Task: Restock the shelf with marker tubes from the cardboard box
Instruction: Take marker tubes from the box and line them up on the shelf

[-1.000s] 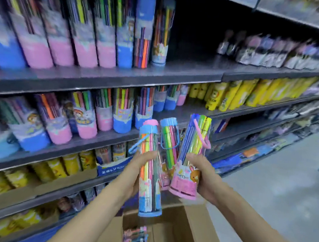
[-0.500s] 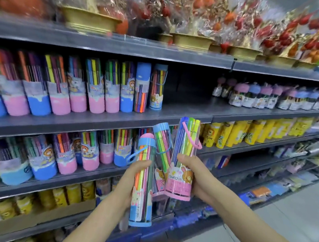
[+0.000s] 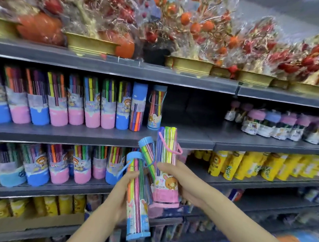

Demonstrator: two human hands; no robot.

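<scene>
A: Big picture first. What are we facing?

B: Shelf unit [image 3: 172,138], full width. Wrapped ornament pots [image 3: 92,44] up top, marker tubes on the next two levels, yellow packs [image 3: 246,164] lower right. The level w/ the tall tubes has a bare gap [image 3: 188,123] right of the last standing tube [image 3: 155,107]. My guess is that's where these go, so I'm holding them up in front of it.

A: And the cardboard box?

B: Not in view rn. Can't say where it sits.

A: OK, hands. Right one?

B: My right hand [image 3: 186,181] is wrapped round the pink-base tube [image 3: 165,170], thumb across the front above the bear label, fingers behind. Held upright, base down, so it can stand on the shelf w/o a flip. Its pink strap [image 3: 178,148] hangs off the side, clear of my thumb.

A: Left?

B: My left hand [image 3: 121,195] grips the blue-cap tube [image 3: 138,197] at mid-height, thumb over the front. Upright too, blue base at the bottom. Mid-body hold keeps it balanced, I reckon.

A: There's a third one wedged in there.

B: Yep, the slanted tube [image 3: 148,154], blue cap tilted left, sitting between the other two and touching both. Which hand actually carries it, can't tell; its lower half is hidden behind the others.

A: Risk?

B: That middle one, imo. If it's only pinched between the two, parting my hands could drop it. I'd set the pink one in the gap first, w/ the others kept together.
</scene>
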